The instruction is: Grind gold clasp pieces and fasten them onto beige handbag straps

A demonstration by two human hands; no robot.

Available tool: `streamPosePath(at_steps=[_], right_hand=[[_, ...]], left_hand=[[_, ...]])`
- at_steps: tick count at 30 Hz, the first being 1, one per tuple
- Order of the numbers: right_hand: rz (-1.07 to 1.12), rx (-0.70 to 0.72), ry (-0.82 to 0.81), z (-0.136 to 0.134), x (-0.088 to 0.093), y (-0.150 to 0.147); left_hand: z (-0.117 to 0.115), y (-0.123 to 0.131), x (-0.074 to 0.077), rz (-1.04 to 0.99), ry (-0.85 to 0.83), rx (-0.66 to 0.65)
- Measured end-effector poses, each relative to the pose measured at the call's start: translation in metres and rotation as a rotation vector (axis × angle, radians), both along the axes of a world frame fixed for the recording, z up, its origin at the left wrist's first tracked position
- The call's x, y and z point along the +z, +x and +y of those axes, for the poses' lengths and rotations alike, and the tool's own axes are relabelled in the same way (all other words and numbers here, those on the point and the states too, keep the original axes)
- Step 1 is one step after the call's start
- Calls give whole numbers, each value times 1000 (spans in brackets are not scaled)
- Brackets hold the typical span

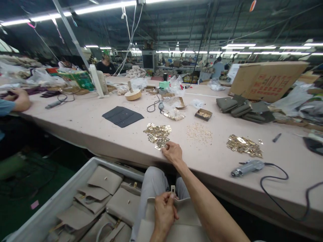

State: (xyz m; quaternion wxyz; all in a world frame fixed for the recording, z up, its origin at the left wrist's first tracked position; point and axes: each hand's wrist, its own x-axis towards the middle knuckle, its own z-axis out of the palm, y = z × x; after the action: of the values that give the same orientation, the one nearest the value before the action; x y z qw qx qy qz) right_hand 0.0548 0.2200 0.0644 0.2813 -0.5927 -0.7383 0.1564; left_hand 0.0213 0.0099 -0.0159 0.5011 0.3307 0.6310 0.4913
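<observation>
My left hand (164,212) is closed over my lap, with thumb and fingers pinching a small gold clasp plate (173,189) with a slot. The plate stands at the upper edge of a beige bag (185,211) lying across my legs. My right hand (173,153) is at the table's front edge, its fingertips pinched together by the near side of a pile of gold slotted frames (157,132). What sits between those fingertips is too small to make out. Part of the bag is hidden by my left hand and right forearm.
A grey bin (92,164) of beige bags stands left of my legs. On the table lie a dark template (122,116), scattered small gold pieces (199,133), another pile of gold plates (244,146) and a corded electric screwdriver (247,168). A co-worker's arm (19,101) rests at far left.
</observation>
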Motion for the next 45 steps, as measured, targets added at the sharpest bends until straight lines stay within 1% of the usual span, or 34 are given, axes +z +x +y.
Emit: streamPosePath(at_steps=[1,3,6,8,10,12,13,15,17,19,21,25,28,32,34,36,38,40,42,45], right_hand=[[-45,-20,-14,3,-1,-8],[-66,-58,-41,6,-2,-18],[18,-71,-74,5,-2,-21],[78,-29,-39,1,-2,-12],[68,-16,53,-5,-1,3],[-54,-68,141,-12,-1,21],[-142,-91,158,-16,-1,30],[-302,-89,134,-23,-1,43],[-389,-34,88,-29,-1,50],[-414,22,69,-34,-1,53],[-414,49,79,-36,0,53],[-385,37,59,-33,2,51],[-314,34,-32,-24,5,50],[-178,75,-155,-11,11,51],[-139,104,-165,-9,13,53],[-43,124,-127,-14,13,58],[154,162,-93,-27,11,66],[390,223,-112,-46,6,75],[554,266,-184,-69,-2,84],[714,253,-311,-103,-20,95]], left_hand=[[0,-1,0,-9,3,-1],[0,-2,1,-30,6,-4],[0,-4,5,-54,4,-8],[1,-5,7,-64,4,-4],[0,-5,6,-68,16,-2],[-1,-6,5,-62,43,-5],[-1,-6,4,-58,57,-9],[0,-7,3,-55,74,-7],[2,-7,2,-63,72,-5],[4,-7,4,-70,63,-4],[5,-8,6,-75,59,-8],[4,-9,9,-87,57,-10],[2,-9,9,-89,51,0],[1,-8,6,-82,71,13],[2,-7,4,-87,78,16],[3,-7,1,-107,80,34],[3,-6,-1,-130,78,61],[3,-5,-1,-142,71,75],[2,-4,1,-137,62,76],[2,-3,3,-127,52,58]])
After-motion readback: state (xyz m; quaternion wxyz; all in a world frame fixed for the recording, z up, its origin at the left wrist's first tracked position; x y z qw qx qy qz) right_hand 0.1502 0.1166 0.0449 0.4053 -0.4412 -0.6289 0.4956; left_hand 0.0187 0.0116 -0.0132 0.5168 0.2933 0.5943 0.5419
